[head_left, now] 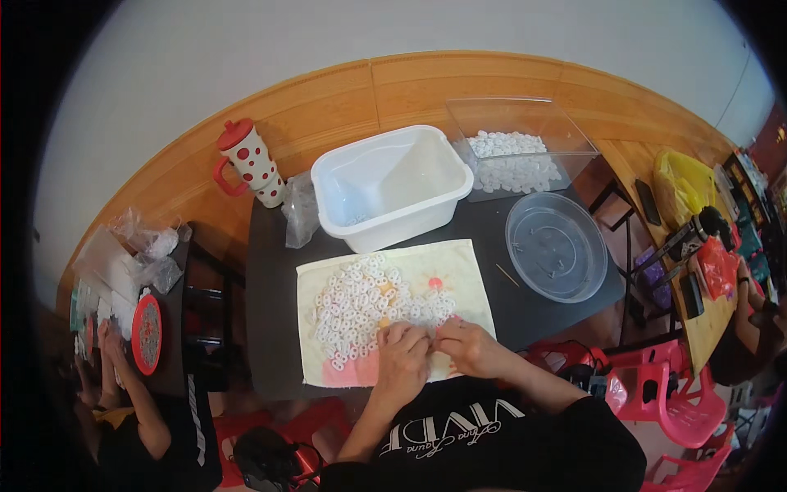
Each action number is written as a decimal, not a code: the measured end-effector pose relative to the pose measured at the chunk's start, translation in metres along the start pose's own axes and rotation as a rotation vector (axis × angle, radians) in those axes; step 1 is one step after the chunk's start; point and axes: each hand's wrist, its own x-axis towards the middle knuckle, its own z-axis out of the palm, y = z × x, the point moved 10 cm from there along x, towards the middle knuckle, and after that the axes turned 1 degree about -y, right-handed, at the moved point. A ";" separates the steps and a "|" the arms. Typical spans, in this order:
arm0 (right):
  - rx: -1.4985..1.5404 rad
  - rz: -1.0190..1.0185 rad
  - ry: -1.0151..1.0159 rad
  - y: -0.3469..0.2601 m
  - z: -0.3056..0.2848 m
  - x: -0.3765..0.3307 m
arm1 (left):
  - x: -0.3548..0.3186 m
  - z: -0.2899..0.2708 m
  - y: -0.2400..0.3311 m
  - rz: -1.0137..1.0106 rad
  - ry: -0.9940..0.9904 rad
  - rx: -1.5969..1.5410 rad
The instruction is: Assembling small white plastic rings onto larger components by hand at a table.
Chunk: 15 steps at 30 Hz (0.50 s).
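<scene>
My left hand [402, 356] and my right hand [467, 348] meet at the near edge of a pale yellow towel [467, 266]. Both have their fingers bent and pinched together, fingertips almost touching. Whatever they pinch is too small and covered to make out. Just beyond my fingers a spread of small white plastic pieces with holes [352, 305] covers much of the towel. Behind the towel stands a white plastic tub [393, 225], with a few small pieces on its bottom.
A clear box [525, 156] of white pieces stands at the back right. Nearer are a round clear lid [557, 246] and a thin stick [507, 275]. A dotted tumbler [254, 164] and a plastic bag [302, 209] stand back left. Another person's hands [108, 336] work beside a red tray [147, 334].
</scene>
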 end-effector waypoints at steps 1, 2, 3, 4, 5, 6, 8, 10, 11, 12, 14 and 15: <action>0.013 0.022 0.031 0.003 -0.003 -0.001 | 0.001 -0.002 0.000 0.010 0.014 -0.015; 0.014 0.047 0.019 0.007 -0.002 -0.002 | 0.002 -0.005 0.000 0.020 0.029 -0.030; 0.143 0.096 0.090 0.017 -0.008 -0.005 | 0.002 -0.007 0.000 0.008 0.036 -0.023; 0.272 0.145 0.157 0.026 -0.014 -0.005 | 0.004 -0.012 -0.002 -0.012 0.064 -0.103; 0.516 0.480 0.160 0.052 -0.007 -0.019 | 0.007 -0.018 -0.004 -0.031 0.094 -0.184; 0.720 0.596 0.242 0.062 -0.008 -0.024 | 0.011 -0.024 -0.003 -0.039 0.098 -0.178; 0.987 0.714 0.372 0.070 -0.013 -0.023 | 0.009 -0.029 -0.011 -0.080 0.171 -0.212; 0.850 0.646 0.396 0.066 -0.039 -0.012 | 0.005 -0.036 -0.021 -0.111 0.245 -0.243; 0.697 0.570 0.366 0.065 -0.061 -0.002 | 0.002 -0.040 -0.023 -0.081 0.264 -0.226; 0.531 0.469 0.423 0.068 -0.089 0.008 | 0.000 -0.044 -0.025 -0.051 0.285 -0.206; 0.005 0.334 0.485 0.055 -0.156 0.046 | -0.013 -0.049 -0.035 -0.101 0.307 -0.209; -0.093 0.296 0.583 0.066 -0.187 0.056 | -0.015 -0.051 -0.038 -0.129 0.323 -0.226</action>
